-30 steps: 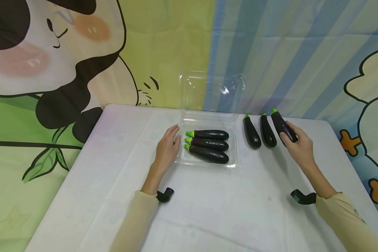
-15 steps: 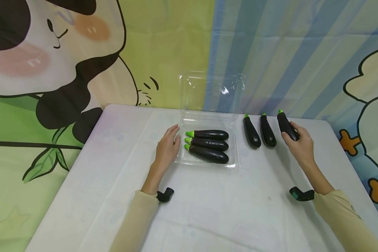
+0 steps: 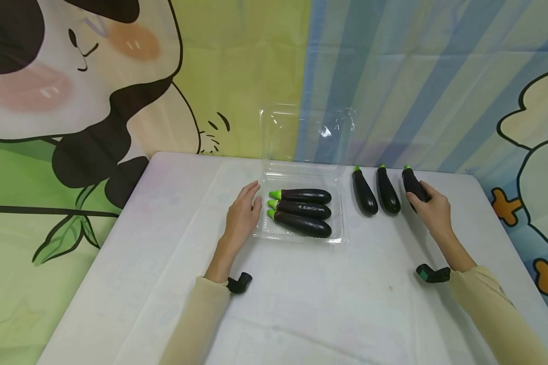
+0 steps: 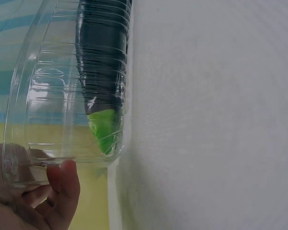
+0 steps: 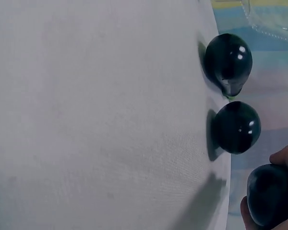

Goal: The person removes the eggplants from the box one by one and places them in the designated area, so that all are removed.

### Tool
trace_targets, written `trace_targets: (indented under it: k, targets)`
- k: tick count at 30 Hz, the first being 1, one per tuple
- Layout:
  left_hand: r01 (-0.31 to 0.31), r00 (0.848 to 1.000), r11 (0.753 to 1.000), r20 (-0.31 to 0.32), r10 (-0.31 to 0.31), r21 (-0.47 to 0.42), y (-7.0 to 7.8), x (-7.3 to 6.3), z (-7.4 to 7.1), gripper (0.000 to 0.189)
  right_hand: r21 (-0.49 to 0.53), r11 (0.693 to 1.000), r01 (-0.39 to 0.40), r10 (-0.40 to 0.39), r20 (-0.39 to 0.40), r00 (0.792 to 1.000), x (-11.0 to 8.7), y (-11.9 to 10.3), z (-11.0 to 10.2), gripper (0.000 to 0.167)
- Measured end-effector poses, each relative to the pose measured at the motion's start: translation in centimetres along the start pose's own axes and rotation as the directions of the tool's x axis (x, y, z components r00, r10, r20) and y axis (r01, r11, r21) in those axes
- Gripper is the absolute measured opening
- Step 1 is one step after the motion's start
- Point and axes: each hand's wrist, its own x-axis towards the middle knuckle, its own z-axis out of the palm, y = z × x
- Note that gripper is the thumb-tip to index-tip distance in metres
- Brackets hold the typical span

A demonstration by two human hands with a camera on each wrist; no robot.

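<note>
My right hand point(image 3: 433, 207) grips an eggplant point(image 3: 412, 181) around its thick lower end, its green tip pointing to the back of the table. In the right wrist view this eggplant point(image 5: 270, 195) sits between thumb and fingers, with a shadow below it. Two more eggplants, one nearer the box point(image 3: 365, 192) and one in the middle point(image 3: 387, 191), lie to its left. My left hand point(image 3: 242, 213) touches the left edge of a clear plastic box point(image 3: 297, 237), its fingers relaxed. Three eggplants point(image 3: 303, 223) lie side by side in the box, green ends left.
The box's hinged clear lid point(image 3: 308, 134) stands raised at the back, against the patterned cloth backdrop point(image 3: 255, 66). A white cloth covers the table point(image 3: 310, 304); its back edge runs just behind the loose eggplants.
My right hand has shifted its eggplant a little right, away from the middle one, and then slightly toward me. The left hand and the box have stayed in place.
</note>
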Motion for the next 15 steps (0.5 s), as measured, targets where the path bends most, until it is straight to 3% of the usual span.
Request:
trace_targets:
  k: [15]
  targets:
    - [0.009,1.000,1.000,0.003,-0.009,0.006,0.0,0.0,0.0,0.041,-0.064,0.998,-0.006,0.009,0.036,0.999,2.0,0.5,0.9,0.065]
